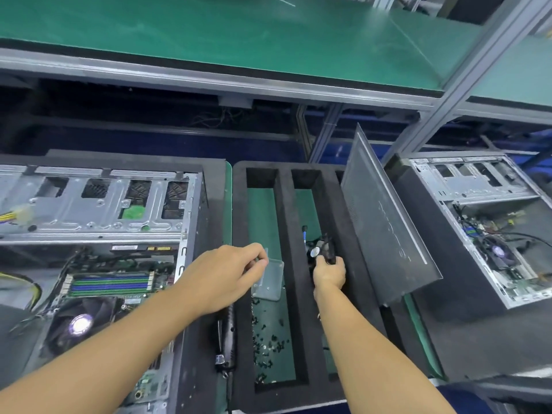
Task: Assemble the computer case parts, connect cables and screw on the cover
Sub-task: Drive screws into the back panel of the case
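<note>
**A:** Cover first. Where, and which way?

**B:** The dark grey sheet-metal side cover (388,222) stands on its lower edge at the right side of the black foam tray (291,222). It is tilted, not upright. Its long axis runs from near me to far, and its broad inner face is turned toward the tray's slots.

**A:** Left hand?

**B:** The left hand (227,273) reaches in from the lower left, back of the hand up. Thumb and fingertips pinch the far corner of a small silver metal plate (270,282). The plate hangs over the tray's left slot, with its longer side roughly near-to-far.

**A:** Right hand?

**B:** The right hand (330,271) has its forearm straight ahead and its wrist dipped into the middle slot. The fingers are curled round a black cable bundle (324,249), which rises out of the fist and points away from me. A round pale part sits among the wires; I cannot tell what it is.

**A:** Anything else nearby?

**B:** Loose black screws (268,345) lie scattered in the left slot, nearer me than the plate. A black electric screwdriver (228,330) lies along the tray's left edge, lengthwise. An open grey computer case (98,204) sits left of the tray, and a second open case (478,186) sits right of the cover.
</note>
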{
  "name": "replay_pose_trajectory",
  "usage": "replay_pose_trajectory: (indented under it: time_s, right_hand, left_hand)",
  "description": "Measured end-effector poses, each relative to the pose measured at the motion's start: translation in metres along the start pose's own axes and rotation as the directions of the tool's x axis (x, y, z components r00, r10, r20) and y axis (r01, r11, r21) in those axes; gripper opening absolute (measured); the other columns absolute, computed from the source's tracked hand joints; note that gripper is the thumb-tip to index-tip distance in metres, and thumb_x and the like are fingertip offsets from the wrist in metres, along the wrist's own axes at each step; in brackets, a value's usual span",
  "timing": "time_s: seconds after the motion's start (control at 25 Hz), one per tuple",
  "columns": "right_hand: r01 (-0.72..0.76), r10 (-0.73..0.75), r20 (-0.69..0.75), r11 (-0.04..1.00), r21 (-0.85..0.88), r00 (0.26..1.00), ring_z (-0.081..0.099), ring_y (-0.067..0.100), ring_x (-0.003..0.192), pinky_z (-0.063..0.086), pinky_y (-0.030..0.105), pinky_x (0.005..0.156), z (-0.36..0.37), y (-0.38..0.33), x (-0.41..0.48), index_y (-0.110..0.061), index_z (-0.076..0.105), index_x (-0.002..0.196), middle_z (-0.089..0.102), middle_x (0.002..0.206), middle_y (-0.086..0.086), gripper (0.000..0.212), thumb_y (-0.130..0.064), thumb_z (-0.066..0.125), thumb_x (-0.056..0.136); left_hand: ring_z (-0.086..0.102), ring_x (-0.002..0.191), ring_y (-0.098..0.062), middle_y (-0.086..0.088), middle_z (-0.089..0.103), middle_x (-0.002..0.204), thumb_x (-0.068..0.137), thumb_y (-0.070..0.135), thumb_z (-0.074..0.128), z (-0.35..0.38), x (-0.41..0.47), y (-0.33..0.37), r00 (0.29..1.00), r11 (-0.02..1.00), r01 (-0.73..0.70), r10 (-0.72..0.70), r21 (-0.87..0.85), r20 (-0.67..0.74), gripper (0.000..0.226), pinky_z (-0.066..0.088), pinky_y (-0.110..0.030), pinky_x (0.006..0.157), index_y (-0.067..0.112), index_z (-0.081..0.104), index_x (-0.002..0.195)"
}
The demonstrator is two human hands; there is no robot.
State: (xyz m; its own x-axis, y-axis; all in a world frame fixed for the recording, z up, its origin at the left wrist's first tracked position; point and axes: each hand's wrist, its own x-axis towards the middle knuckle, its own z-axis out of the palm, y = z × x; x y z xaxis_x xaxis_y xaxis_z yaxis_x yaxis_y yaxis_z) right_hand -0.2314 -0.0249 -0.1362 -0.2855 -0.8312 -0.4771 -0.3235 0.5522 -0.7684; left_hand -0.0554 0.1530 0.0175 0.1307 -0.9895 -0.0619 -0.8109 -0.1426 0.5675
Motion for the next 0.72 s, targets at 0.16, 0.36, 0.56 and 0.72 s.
replay_pose_trajectory:
  time_s: [0.16, 0.36, 0.56, 0.72]
  right_hand:
    - [0.301, -0.296, -0.056, 0.944, 0.136, 0.953, 0.066, 0.020, 0.080, 0.053, 0.029, 0.071, -0.032, -0.013, -0.018, -0.035, 0.060, 0.096, 0.069, 0.097, 0.001, 0.023, -0.012, 0.057, 0.095]
    - [0.042, -0.437, 0.414, 0.726, 0.686, 0.799, 0.062, 0.027, 0.068, 0.059, 0.044, 0.071, -0.069, -0.052, -0.074, -0.017, 0.062, 0.091, 0.059, 0.086, 0.011, 0.028, 0.008, 0.050, 0.092]
    - [0.037, -0.595, 0.612, 0.732, 0.680, 0.522, 0.061, 0.026, 0.067, 0.057, 0.042, 0.069, -0.063, -0.080, -0.166, -0.010, 0.066, 0.103, 0.062, 0.092, 0.018, 0.022, 0.001, 0.058, 0.086]
    - [0.252, -0.668, 0.647, 0.741, 0.622, 0.367, 0.069, 0.030, 0.089, 0.056, 0.046, 0.084, -0.040, -0.081, -0.232, -0.012, 0.064, 0.123, 0.069, 0.116, 0.017, 0.033, -0.004, 0.059, 0.091]
  left_hand:
    - [0.058, 0.063, -0.008, 0.018, 0.066, 0.078, 0.097, 0.041, 0.040, -0.003, 0.001, -0.002, 0.992, 0.966, 0.011, -0.042, -0.259, -0.116, 0.014, 0.052, -0.030, 0.061, 0.041, 0.054, 0.094]
    - [0.065, 0.092, -0.012, 0.015, 0.069, 0.098, 0.093, 0.029, 0.060, -0.021, 0.015, -0.004, 0.939, 0.701, 0.086, -0.294, -0.708, -0.177, 0.012, 0.053, -0.031, 0.076, 0.039, 0.060, 0.098]
    - [0.059, 0.112, 0.006, 0.028, 0.061, 0.122, 0.070, 0.054, 0.076, -0.055, -0.001, -0.003, 0.999, 0.583, 0.004, -0.038, -0.812, -0.022, 0.069, 0.048, -0.015, 0.090, 0.051, 0.047, 0.132]
    - [0.070, 0.086, -0.011, 0.006, 0.074, 0.095, 0.081, 0.035, 0.076, -0.092, -0.043, -0.028, 0.974, 0.469, -0.103, -0.130, -0.877, -0.184, 0.021, 0.056, -0.030, 0.075, 0.039, 0.070, 0.101]
